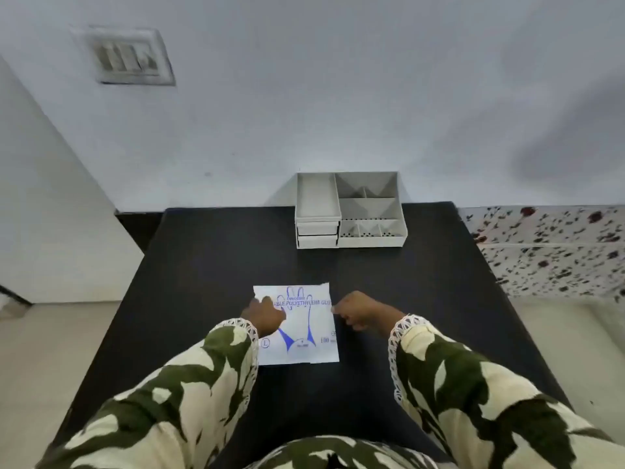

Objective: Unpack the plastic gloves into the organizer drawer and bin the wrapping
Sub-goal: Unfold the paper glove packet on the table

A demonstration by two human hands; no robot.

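A flat white packet of plastic gloves (304, 346) with a blue hand outline printed on it lies on the black table (209, 272), near me. My left hand (265, 314) rests on the packet's left side, fingers on its surface. My right hand (360, 311) touches the packet's right edge with curled fingers. A grey desk organizer (350, 211) stands at the table's far edge against the wall; its two small drawers (318, 234) on the front left are closed.
The wall rises right behind the organizer, with a switch plate (130, 57) high on the left. A speckled counter (554, 245) adjoins the table on the right. Pale floor shows on both sides. No bin is in view.
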